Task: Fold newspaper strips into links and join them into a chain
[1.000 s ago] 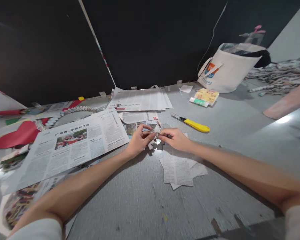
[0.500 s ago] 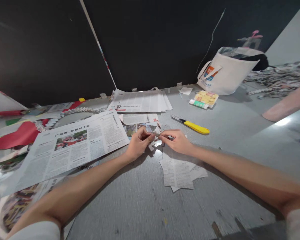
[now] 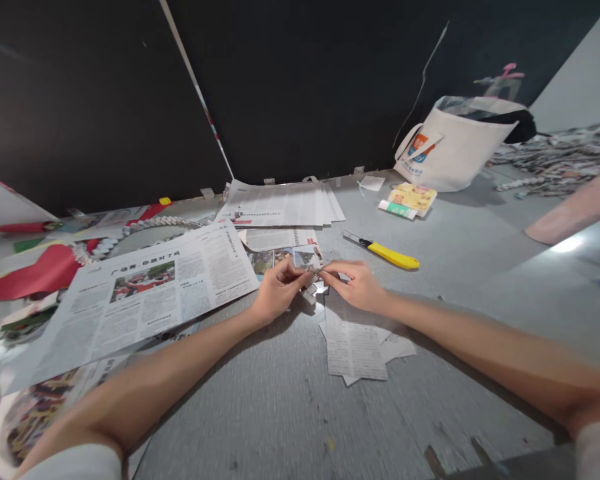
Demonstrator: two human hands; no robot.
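Note:
Between both sets of fingertips is a small piece of folded newspaper [image 3: 309, 293], whose short ends stick out below my left hand. My left hand [image 3: 280, 288] is closed, its thumb and fingers pinching the piece from the left. From the right, my right hand [image 3: 353, 283] pinches the same piece, also closed. The fingers partly hide the folds. Cut newspaper sheets [image 3: 355, 343] lie in a loose pile under and in front of my right hand. A yellow utility knife [image 3: 393, 255] rests on the grey surface behind that hand.
A large newspaper page [image 3: 145, 293] spreads out on the left. Stacked sheets [image 3: 280, 203] sit at the back, against the dark wall [image 3: 310, 87]. A folded paper chain [image 3: 110, 247] and red paper [image 3: 40, 275] lie far left. A white bag [image 3: 460, 147] stands back right near yellow cards [image 3: 413, 198].
Both hands stay in nearly the same place, still pinching the folded paper. Its hanging end has shifted slightly to the right and down.

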